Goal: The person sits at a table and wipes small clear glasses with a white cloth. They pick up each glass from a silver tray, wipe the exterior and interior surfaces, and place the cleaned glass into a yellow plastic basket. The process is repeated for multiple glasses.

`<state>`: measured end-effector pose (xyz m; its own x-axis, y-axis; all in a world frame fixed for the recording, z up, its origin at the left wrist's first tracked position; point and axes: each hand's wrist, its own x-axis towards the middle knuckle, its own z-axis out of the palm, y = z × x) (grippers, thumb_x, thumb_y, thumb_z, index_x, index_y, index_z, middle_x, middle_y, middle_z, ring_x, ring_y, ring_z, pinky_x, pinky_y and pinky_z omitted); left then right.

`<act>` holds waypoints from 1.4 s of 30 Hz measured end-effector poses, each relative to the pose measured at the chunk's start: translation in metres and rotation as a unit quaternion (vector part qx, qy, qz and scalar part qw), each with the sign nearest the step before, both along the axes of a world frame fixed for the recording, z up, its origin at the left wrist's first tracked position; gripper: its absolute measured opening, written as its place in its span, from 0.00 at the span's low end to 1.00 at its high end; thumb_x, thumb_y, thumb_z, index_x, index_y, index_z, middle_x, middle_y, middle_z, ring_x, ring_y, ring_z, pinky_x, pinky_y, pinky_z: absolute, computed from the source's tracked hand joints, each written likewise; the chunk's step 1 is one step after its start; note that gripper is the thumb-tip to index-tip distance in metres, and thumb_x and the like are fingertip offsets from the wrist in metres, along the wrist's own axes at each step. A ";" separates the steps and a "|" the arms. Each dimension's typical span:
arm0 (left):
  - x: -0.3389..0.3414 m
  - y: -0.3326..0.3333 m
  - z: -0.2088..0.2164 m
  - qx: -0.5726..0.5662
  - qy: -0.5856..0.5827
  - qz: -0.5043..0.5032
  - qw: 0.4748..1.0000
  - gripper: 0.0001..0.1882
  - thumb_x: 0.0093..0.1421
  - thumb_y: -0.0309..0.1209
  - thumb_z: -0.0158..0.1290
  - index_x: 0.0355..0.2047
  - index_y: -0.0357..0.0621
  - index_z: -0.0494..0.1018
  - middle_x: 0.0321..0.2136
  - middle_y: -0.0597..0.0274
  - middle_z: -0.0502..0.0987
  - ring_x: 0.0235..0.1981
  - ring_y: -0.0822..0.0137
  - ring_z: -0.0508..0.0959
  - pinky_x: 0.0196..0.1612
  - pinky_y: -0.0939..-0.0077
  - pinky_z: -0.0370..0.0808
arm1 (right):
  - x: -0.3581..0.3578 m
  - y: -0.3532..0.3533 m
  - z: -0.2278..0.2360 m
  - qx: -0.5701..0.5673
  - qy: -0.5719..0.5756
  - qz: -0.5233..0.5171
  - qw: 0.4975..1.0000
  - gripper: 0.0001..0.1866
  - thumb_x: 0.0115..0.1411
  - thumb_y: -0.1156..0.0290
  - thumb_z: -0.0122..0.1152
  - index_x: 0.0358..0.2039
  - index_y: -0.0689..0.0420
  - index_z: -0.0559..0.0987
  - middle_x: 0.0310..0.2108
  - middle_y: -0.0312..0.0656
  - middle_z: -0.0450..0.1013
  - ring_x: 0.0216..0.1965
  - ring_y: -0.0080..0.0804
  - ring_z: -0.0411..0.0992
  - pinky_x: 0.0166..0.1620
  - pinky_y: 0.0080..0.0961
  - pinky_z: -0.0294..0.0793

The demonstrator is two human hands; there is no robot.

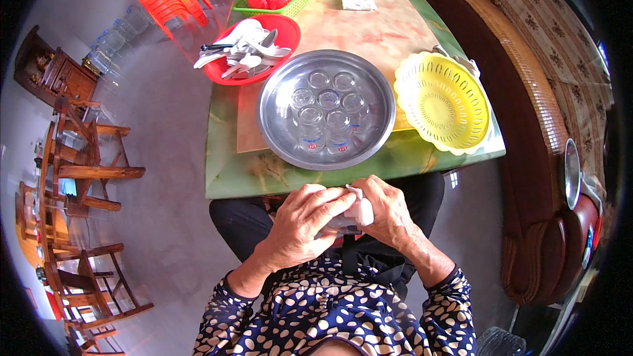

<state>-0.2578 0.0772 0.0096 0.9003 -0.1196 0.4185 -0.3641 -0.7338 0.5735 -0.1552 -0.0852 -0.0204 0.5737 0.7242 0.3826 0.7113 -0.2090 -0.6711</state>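
Just off the table's near edge, my two hands are closed together over my lap. My left hand (300, 224) is wrapped round a clear drinking glass (344, 223), mostly hidden by the fingers. In my right hand (388, 214) a folded white cloth (359, 209) is pressed against the glass. Ahead of them, a round steel basin (273, 128) holds several clear glasses (328, 100) grouped together. A yellow plastic basket (438, 109) with a slotted, scalloped rim stands to the right of the basin, with nothing in it.
A red bowl (224, 79) of white and metal spoons stands left of the basin. Behind it, a green basket (308, 1) holds red cups. A folded white cloth (358, 0) lies farther back. Wooden chairs (99, 171) line the left; a brown sofa (527, 158) runs along the right.
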 end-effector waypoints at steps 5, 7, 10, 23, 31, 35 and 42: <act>-0.002 0.016 0.010 -0.117 0.122 -0.101 0.981 0.32 0.41 0.24 0.64 0.50 0.39 0.68 0.42 0.56 0.73 0.43 0.56 0.73 0.47 0.66 0.70 | 0.013 -0.001 0.024 0.035 -0.266 0.084 0.960 0.20 0.39 0.71 0.60 0.36 0.60 0.71 0.24 0.37 0.64 0.23 0.31 0.67 0.23 0.26 0.70; -0.004 0.024 0.012 -0.186 0.218 -0.153 0.946 0.32 0.42 0.25 0.64 0.50 0.37 0.68 0.42 0.55 0.73 0.44 0.58 0.73 0.47 0.67 0.70 | 0.011 0.000 0.038 0.061 -0.347 0.111 0.929 0.21 0.38 0.69 0.60 0.37 0.60 0.72 0.24 0.36 0.64 0.23 0.28 0.66 0.22 0.24 0.68; -0.003 0.032 0.014 -0.297 0.362 -0.219 0.856 0.33 0.42 0.26 0.66 0.51 0.36 0.68 0.41 0.57 0.74 0.42 0.67 0.73 0.46 0.72 0.69 | 0.004 0.001 0.050 0.094 -0.391 0.133 0.906 0.21 0.39 0.64 0.59 0.37 0.55 0.73 0.24 0.34 0.63 0.21 0.24 0.63 0.20 0.20 0.61; 0.000 0.014 0.011 -0.072 -0.038 0.006 0.997 0.33 0.33 0.17 0.64 0.46 0.40 0.71 0.45 0.56 0.75 0.44 0.56 0.73 0.48 0.65 0.70 | 0.006 0.008 0.011 0.037 0.406 0.082 0.910 0.15 0.54 0.65 0.62 0.38 0.60 0.73 0.30 0.40 0.73 0.31 0.28 0.72 0.35 0.24 0.71; -0.003 0.020 0.002 -0.123 -0.011 0.055 0.991 0.34 0.33 0.16 0.63 0.47 0.41 0.71 0.46 0.55 0.74 0.45 0.58 0.73 0.49 0.67 0.69 | -0.001 -0.014 0.020 0.099 0.362 -0.008 0.927 0.19 0.50 0.73 0.61 0.43 0.61 0.69 0.31 0.44 0.73 0.35 0.30 0.73 0.39 0.25 0.72; 0.000 0.019 -0.003 -0.110 -0.019 0.050 0.992 0.35 0.34 0.16 0.64 0.47 0.41 0.71 0.45 0.56 0.74 0.46 0.58 0.73 0.49 0.67 0.70 | -0.011 -0.006 0.032 0.108 0.212 -0.032 0.971 0.18 0.49 0.75 0.60 0.42 0.61 0.68 0.34 0.47 0.69 0.34 0.38 0.72 0.39 0.29 0.72; -0.003 0.017 -0.006 -0.067 -0.029 0.051 0.996 0.32 0.36 0.18 0.62 0.46 0.42 0.72 0.46 0.58 0.75 0.45 0.58 0.73 0.49 0.67 0.70 | -0.011 -0.007 0.036 0.033 0.131 0.156 0.978 0.28 0.45 0.72 0.61 0.49 0.65 0.69 0.42 0.52 0.64 0.45 0.46 0.66 0.50 0.34 0.66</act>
<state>-0.2604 0.0939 0.0033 0.8790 0.0312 0.4758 -0.3271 -0.6867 0.6492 -0.1659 -0.0924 0.0160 0.4137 0.8587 0.3025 0.5347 0.0398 -0.8441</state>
